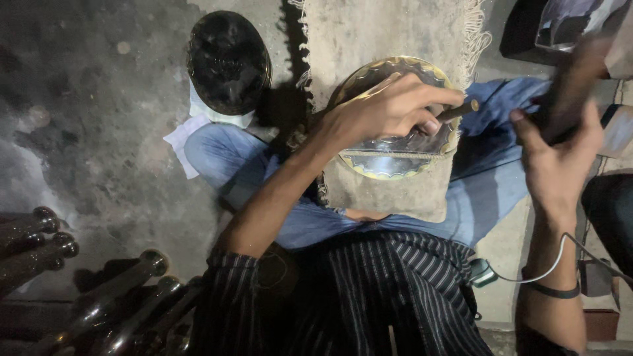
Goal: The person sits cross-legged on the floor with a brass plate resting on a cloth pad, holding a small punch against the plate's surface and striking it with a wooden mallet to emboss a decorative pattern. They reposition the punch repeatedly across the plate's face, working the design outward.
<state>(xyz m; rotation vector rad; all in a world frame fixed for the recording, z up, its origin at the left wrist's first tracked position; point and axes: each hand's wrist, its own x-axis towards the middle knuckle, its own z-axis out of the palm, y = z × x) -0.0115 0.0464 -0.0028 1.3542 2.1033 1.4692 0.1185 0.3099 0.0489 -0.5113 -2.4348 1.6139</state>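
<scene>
My left hand (389, 109) rests on a round metal plate (395, 158) with a scalloped golden rim and grips a short dark punch tool (461, 111) against it. The plate lies on a grey fringed cloth (369, 39) draped over my lap and a block. My right hand (560, 148) is raised at the right, closed around the handle of a dark hammer (570, 86), which is blurred by motion. A thin white cable (541, 273) runs past my right wrist.
A dark round metal dish (227, 59) sits on white paper on the concrete floor at the upper left. Several long metal rods with round ends (112, 296) lie at the lower left. Dark boxes and objects crowd the right edge.
</scene>
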